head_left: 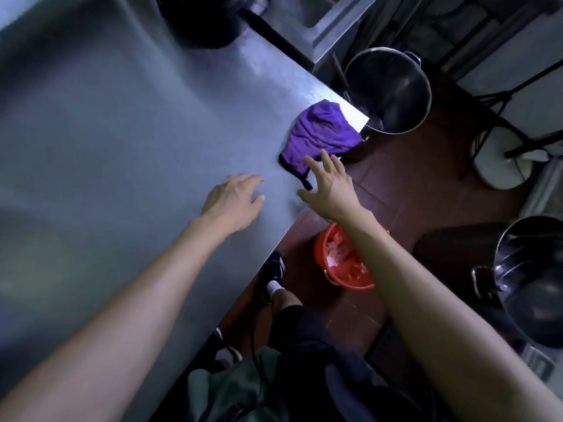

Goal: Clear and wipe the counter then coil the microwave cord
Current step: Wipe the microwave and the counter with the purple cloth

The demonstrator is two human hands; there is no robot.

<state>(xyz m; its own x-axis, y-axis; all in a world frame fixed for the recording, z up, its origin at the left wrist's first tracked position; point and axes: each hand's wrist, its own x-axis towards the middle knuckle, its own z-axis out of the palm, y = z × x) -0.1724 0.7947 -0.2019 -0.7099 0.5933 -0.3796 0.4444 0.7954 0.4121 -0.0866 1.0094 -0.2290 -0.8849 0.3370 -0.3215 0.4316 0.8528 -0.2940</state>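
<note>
1. Head camera looks down on a steel counter (122,132) with both of the person's bare arms stretched out over it.
2. Right hand (330,185) is spread, fingers straight, its fingertips reaching the near edge of a crumpled purple cloth (320,132); whether they press it I cannot tell.
3. That cloth lies just beyond the right hand, at the counter's corner, partly over the edge.
4. Left hand (233,199) rests flat on the counter, fingers loosely bent, holding nothing, just beside the right hand and short of the cloth.
5. Below the right forearm, an orange bucket (341,260) stands on the floor; a metal pot (393,89) sits beyond the cloth.
</note>
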